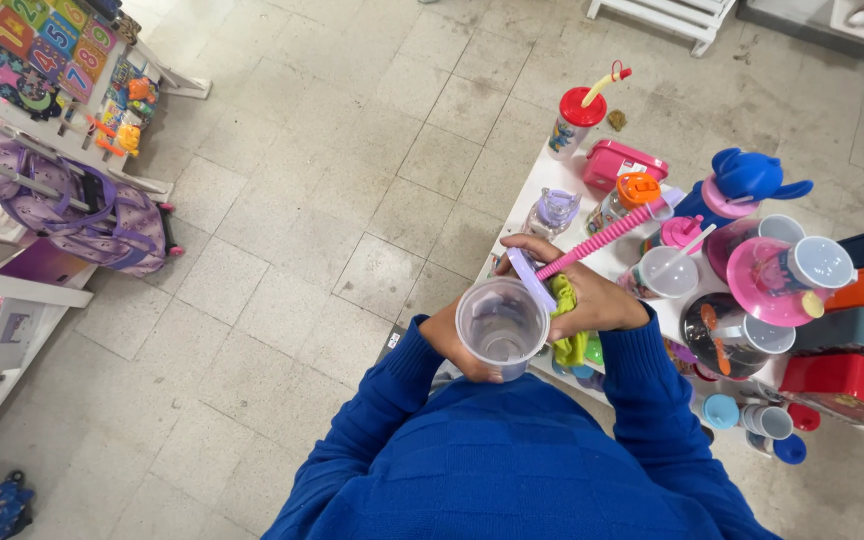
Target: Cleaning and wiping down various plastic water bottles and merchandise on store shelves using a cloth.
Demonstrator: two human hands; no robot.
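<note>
- The left hand (pixel 449 340) is wrapped around the clear, faintly lilac plastic tumbler (pixel 501 325) from below, fingers closed on its wall. The cup is upright, mouth open to the camera, and looks empty. It is held over the floor, just left of the near edge of the white table (pixel 552 180).
- The right hand (pixel 582 300) is curled shut on several things at once: a lilac round plastic lid (pixel 530 278), a pink ribbed straw (pixel 607 235) slanting up to the right, and a yellow-green cloth (pixel 569 330) bunched under the palm.
- Risk, as I judge it: with so much in one grip, the lid or straw could slip and fall to the tiled floor.
- The long straw points toward the crowded cups, notably the small clear cup with a domed lid (pixel 664 272); a swing could tip them.
</note>
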